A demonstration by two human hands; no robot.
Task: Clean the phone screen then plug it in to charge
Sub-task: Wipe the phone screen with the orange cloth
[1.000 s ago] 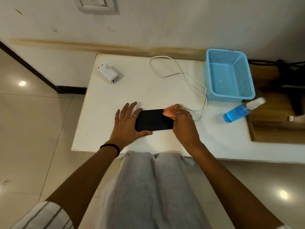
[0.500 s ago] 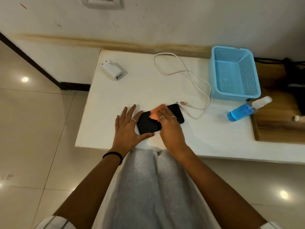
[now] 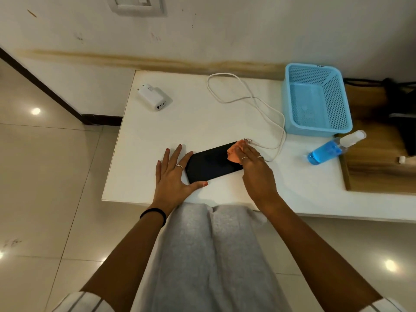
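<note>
Near the front edge of the white table (image 3: 157,131), the black phone (image 3: 211,163) lies flat, screen up. Fingers spread and straight, the left hand (image 3: 173,176) braces the phone's left end, thumb along its front edge. Over the right end, the right hand (image 3: 254,167) presses an orange cloth (image 3: 235,152), fingers curled on it. Just beyond lies the charging cable (image 3: 258,104), its plug touching the cloth. A wide wipe could likely sweep that plug aside or, if the brace slips, push the phone toward the front edge.
</note>
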